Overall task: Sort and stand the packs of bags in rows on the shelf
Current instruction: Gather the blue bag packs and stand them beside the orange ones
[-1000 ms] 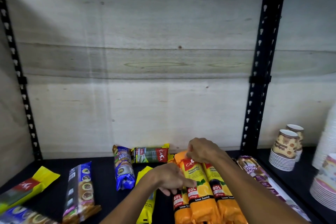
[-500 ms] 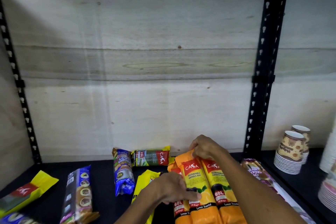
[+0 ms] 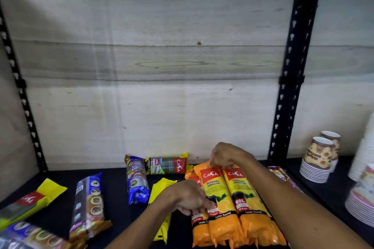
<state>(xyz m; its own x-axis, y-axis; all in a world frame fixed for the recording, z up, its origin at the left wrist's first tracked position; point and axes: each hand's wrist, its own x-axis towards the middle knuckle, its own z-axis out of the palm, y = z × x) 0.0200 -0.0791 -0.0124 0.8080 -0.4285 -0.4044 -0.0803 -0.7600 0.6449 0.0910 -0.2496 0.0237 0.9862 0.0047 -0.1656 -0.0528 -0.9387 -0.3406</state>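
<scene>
Three orange and yellow CASA 60L garbage bag packs (image 3: 232, 204) lie side by side on the dark shelf (image 3: 113, 188), tilted up at their far ends. My right hand (image 3: 226, 155) pinches the tops of the two right packs. My left hand (image 3: 190, 198) presses its fingers against the left side of the bundle, near the middle. A yellow pack (image 3: 162, 188) lies flat under my left wrist. Behind it, a 25L CASA pack (image 3: 168, 166) lies sideways against the back wall, with a blue pack (image 3: 136, 182) lying to its left.
More packs lie flat at the left: a blue and brown one (image 3: 89, 208), a yellow CASA one (image 3: 30, 202), another at the bottom corner (image 3: 26, 236). A purple pack (image 3: 281, 174) lies beside my right arm. Beyond the black upright (image 3: 287, 87), paper cups (image 3: 319, 159) and plates (image 3: 360, 204) stand stacked.
The far ends of the orange packs have been lifted a little by my right hand. My left hand stays on the bundle's left side. The view has shifted slightly.
</scene>
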